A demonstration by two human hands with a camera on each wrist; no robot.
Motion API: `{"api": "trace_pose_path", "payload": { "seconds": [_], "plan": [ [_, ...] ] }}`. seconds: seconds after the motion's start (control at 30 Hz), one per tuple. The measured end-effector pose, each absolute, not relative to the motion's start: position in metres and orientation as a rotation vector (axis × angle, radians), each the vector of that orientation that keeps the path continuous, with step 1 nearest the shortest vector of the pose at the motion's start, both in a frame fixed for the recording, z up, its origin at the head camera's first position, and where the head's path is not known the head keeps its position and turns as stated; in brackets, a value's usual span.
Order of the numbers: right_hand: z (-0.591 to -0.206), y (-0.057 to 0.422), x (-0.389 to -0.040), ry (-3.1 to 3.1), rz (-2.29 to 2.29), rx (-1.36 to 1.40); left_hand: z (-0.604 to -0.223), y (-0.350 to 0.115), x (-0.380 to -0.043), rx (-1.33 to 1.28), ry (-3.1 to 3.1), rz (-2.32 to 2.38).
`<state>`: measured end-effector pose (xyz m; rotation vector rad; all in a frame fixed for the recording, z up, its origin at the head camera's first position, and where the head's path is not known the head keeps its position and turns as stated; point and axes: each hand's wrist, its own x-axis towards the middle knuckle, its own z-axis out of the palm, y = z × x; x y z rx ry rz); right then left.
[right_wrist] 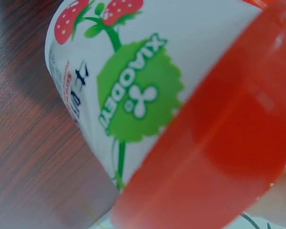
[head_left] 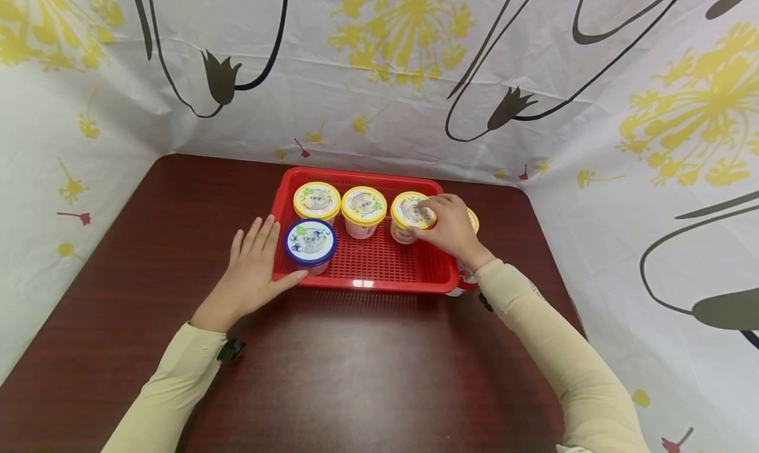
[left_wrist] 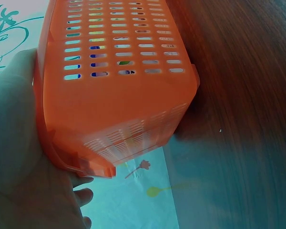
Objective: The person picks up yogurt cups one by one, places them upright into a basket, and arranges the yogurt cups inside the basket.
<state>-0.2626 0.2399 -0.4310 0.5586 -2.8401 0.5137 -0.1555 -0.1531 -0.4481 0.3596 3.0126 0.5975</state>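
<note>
A red plastic basket [head_left: 379, 285] sits on the table with several lidded food cups in it. My left hand [head_left: 252, 268] rests against its left end, fingers straight along the rim and thumb at the front edge; the left wrist view shows this hand against the slotted basket wall [left_wrist: 114, 95]. My right hand [head_left: 450, 226] holds a yellow-lidded cup [head_left: 406, 232] at the basket's right side, thumb and fingers around the lid. A blue-lidded cup [head_left: 310, 242] stands nearest my left hand. Beneath my right wrist, a red-lidded cup with strawberries [right_wrist: 138, 90] is outside the basket.
Two more yellow-lidded cups, one at the back left [head_left: 317, 201] and one in the middle [head_left: 364, 206], stand in the basket. Another yellow lid [head_left: 473, 220] shows partly behind my right hand. A patterned cloth [head_left: 379, 124] hangs round the dark wooden table [head_left: 367, 374].
</note>
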Motion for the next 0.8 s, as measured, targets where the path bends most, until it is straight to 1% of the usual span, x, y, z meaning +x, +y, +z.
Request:
{"api": "trace_pose_path", "payload": {
  "seconds": [0.2, 0.8],
  "plan": [
    [-0.432, 0.236, -0.262, -2.873, 0.41, 0.574, -0.448, -0.153, -0.155, 0.363, 3.018, 0.593],
    [-0.432, 0.228, -0.264, -2.948, 0.323, 0.555, -0.447, -0.153, -0.154, 0.378, 3.023, 0.621]
  ]
}}
